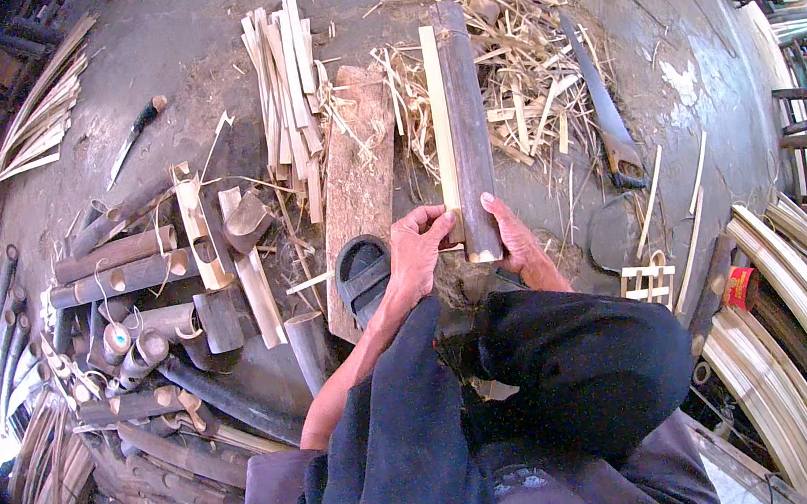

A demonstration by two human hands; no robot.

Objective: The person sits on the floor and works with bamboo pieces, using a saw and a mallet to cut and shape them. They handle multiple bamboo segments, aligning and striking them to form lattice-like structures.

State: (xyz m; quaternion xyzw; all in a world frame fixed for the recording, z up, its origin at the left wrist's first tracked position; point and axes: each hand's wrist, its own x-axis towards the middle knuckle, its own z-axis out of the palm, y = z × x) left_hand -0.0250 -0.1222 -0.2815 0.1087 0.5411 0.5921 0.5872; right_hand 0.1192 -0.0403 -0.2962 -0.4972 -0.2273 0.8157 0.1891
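Observation:
Out in front of my knees, a long dark split piece of bamboo (470, 133) points away from me. My right hand (527, 249) grips its near end, thumb along the right edge. Close against its left side lies a pale flat bamboo strip (440, 116), nearly as long. My left hand (414, 253) is closed on the near end of that strip, thumb pressed on its face. The fingertips beneath both pieces are hidden. Below them a worn wooden plank (357, 147) lies on the floor, with my sandalled foot (363, 275) on its near part.
Bamboo shavings (527, 66) heap up beyond my hands, with a handsaw (604, 106) at their right. A bundle of pale strips (287, 85) lies behind the plank. Farther left is a knife (136, 139). Cut bamboo tubes (116, 249) pile at left; long bent strips (774, 398) stack at right.

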